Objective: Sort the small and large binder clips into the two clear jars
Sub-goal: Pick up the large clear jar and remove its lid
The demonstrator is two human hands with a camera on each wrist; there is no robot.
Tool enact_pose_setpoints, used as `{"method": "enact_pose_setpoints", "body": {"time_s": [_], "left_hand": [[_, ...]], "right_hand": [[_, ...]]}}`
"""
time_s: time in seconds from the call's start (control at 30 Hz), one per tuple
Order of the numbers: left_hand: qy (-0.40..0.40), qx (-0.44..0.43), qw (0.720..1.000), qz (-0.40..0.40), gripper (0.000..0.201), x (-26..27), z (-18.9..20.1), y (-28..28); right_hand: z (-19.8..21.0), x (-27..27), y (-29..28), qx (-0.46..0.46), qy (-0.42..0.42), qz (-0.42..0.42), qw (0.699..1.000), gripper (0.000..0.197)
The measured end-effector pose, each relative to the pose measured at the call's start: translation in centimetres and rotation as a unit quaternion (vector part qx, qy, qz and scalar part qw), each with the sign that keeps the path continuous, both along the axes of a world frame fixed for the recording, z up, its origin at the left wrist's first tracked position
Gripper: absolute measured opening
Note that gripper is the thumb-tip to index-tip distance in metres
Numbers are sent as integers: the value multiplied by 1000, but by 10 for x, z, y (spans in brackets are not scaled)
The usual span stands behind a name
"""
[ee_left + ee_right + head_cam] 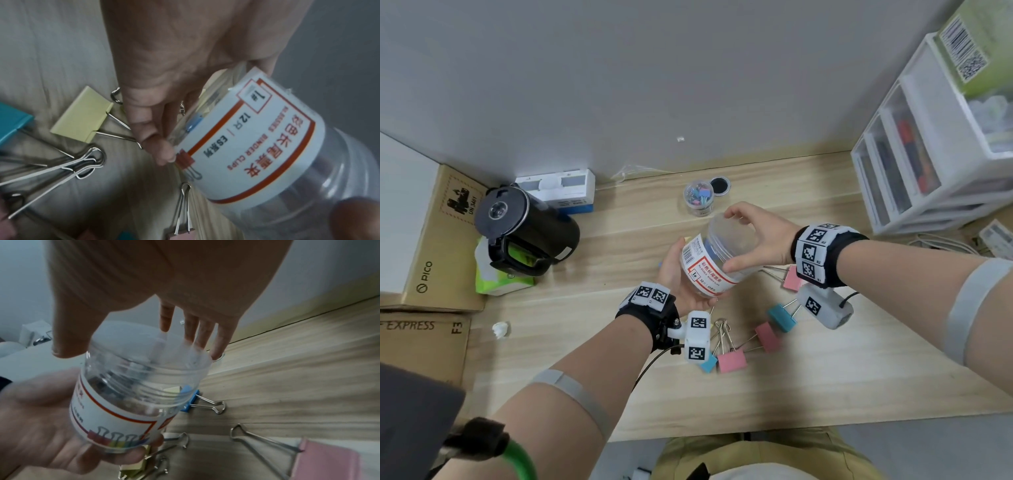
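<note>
A large clear jar [714,260] with a red-and-white label is held tilted above the table. My left hand [674,270] cups and grips its base [267,146]. My right hand [756,236] grips its clear threaded top [148,363], thumb on one side and fingers [191,327] over the far side. A small clear jar [698,197] full of small clips stands open behind, its black lid [720,186] beside it. Large clips lie under the hands: pink [732,361], teal [780,317], yellow [82,113], blue [189,400].
The wooden table [825,383] meets a grey wall at the back. A black kettle [524,226] and cardboard boxes [431,240] stand at the left. White drawers [914,161] fill the right back corner. A scrap of white paper [500,329] lies at the left.
</note>
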State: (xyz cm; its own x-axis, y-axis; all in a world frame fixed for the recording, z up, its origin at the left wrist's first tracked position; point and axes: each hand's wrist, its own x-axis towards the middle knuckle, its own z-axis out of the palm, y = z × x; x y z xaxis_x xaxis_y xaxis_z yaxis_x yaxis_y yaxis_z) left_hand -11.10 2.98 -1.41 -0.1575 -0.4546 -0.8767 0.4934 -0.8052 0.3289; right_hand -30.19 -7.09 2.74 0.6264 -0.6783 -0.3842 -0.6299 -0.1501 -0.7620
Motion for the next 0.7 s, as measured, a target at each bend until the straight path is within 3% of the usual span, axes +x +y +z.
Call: {"method": "enact_pose_setpoints", "body": {"time_s": [0.1, 0.2, 0.37, 0.57, 0.7], "left_hand": [[5, 10, 1000, 4, 96, 4, -5, 0], [40, 13, 999, 24, 96, 8, -8, -1], [71, -5, 997, 40, 99, 14, -14, -4], [78, -17, 995, 60, 94, 23, -19, -4], [73, -10, 995, 63, 97, 30, -23, -3]], "right_hand": [[-3, -11, -8, -27, 26, -15, 999, 104], [-14, -25, -19, -44, 58, -94, 993, 104], [-38, -47, -37, -108, 258, -171, 945, 106], [-79, -59, -47, -135, 334, -145, 922, 98], [-92, -61, -52, -122, 360, -99, 919, 114]]}}
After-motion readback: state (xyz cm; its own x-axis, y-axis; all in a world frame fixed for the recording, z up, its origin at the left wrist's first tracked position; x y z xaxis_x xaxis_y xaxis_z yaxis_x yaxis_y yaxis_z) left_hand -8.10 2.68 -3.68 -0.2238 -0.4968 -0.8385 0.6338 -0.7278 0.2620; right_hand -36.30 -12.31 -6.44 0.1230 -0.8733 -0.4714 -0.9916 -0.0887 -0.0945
